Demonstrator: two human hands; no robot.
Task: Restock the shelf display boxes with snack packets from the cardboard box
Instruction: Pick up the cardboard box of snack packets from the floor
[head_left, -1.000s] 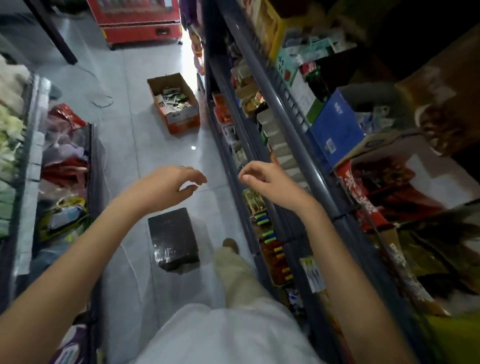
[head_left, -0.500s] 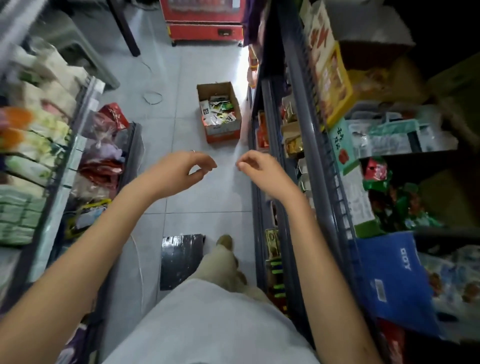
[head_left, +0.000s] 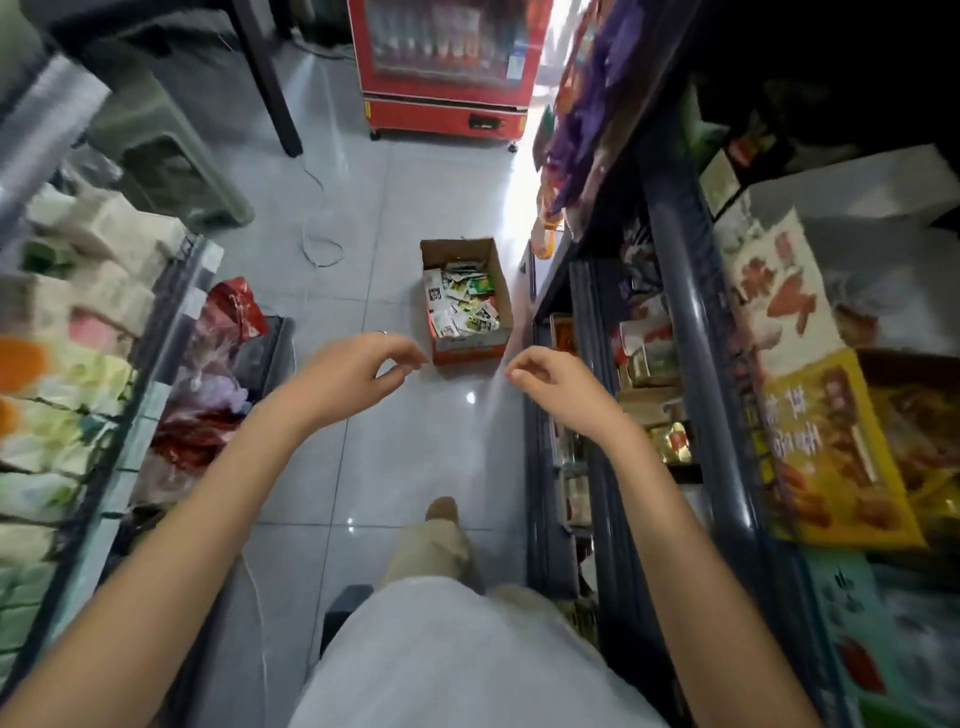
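Note:
An open cardboard box (head_left: 493, 296) stands on the tiled floor ahead, against the right-hand shelf, and holds several small green and white snack packets (head_left: 462, 304). My left hand (head_left: 358, 371) hangs in the air just left of the box's near corner, fingers loosely curled, holding nothing. My right hand (head_left: 558, 382) hovers just right of the box's near edge, also loosely curled and empty. Display boxes (head_left: 831, 447) with snacks fill the dark blue shelf (head_left: 680, 332) along the right side.
A second shelf (head_left: 130, 374) with bagged goods runs along the left. A red drinks cooler (head_left: 447, 67) closes the aisle's far end. A loose cable (head_left: 322, 244) lies on the floor. A dark block (head_left: 343, 608) sits by my leg.
I have walked up the aisle, so the cardboard box is now much closer and nearly under my hands. The dark block on the floor has slipped behind me. Both hands stay empty.

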